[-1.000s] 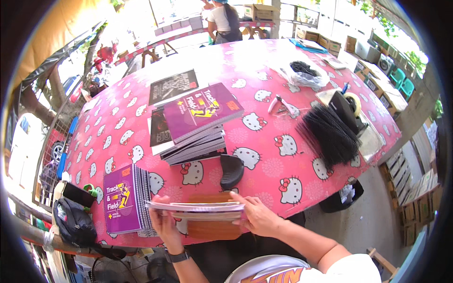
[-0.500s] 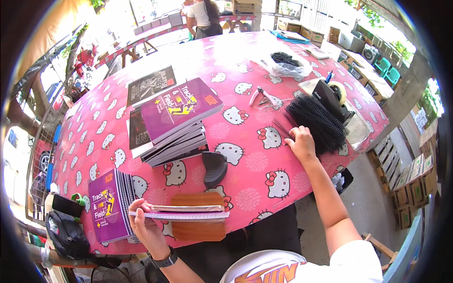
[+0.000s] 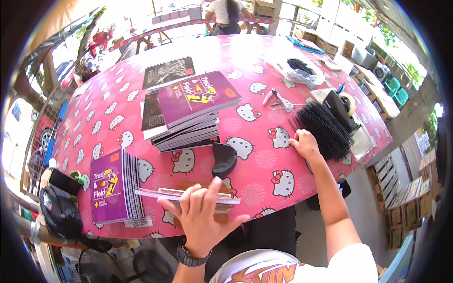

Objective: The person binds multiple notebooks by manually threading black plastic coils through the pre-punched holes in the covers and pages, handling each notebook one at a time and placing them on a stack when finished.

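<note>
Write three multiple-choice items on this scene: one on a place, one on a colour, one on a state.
1. Where is the right hand?
A. on the pile of black plastic binding combs
B. on the black bag
C. on the tape dispenser

2. What colour is the patterned tablecloth?
A. blue
B. pink
C. green

3. How are the purple-covered books at the table's middle kept?
A. open
B. standing
C. stacked flat

Key: 1 A, fingers touch the combs; 2 B, pink with white cartoon cats; 3 C, closed books lie piled.
</note>
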Motion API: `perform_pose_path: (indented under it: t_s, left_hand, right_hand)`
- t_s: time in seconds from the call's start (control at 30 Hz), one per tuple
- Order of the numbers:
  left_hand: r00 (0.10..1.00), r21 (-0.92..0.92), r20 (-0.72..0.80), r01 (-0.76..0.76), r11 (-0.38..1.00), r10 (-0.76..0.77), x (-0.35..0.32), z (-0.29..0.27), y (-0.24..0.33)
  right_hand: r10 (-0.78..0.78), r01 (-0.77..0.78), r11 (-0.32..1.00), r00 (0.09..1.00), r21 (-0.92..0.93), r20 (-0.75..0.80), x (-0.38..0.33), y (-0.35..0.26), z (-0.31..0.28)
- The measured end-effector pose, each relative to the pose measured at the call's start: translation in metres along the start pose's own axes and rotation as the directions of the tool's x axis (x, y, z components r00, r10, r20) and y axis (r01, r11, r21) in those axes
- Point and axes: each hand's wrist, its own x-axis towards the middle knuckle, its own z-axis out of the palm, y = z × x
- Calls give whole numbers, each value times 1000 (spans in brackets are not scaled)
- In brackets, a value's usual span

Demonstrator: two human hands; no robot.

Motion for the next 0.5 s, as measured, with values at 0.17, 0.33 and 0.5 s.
perform_pose_path:
  t_s: [0.17, 0.33, 0.5]
  left_hand:
    - [1000, -33, 1, -22, 999, 22, 5, 11, -1]
    - [996, -44, -83, 13, 999, -17, 1, 21, 9]
    - [997, -46, -79, -3, 999, -1, 1, 27, 16]
  right_hand:
    - [-149, 90, 799, 988, 595, 50, -40, -54, -43]
    - [-588, 411, 570, 808, 712, 4, -104, -124, -94]
    - [-676, 489, 475, 735, 732, -52, -127, -133, -91]
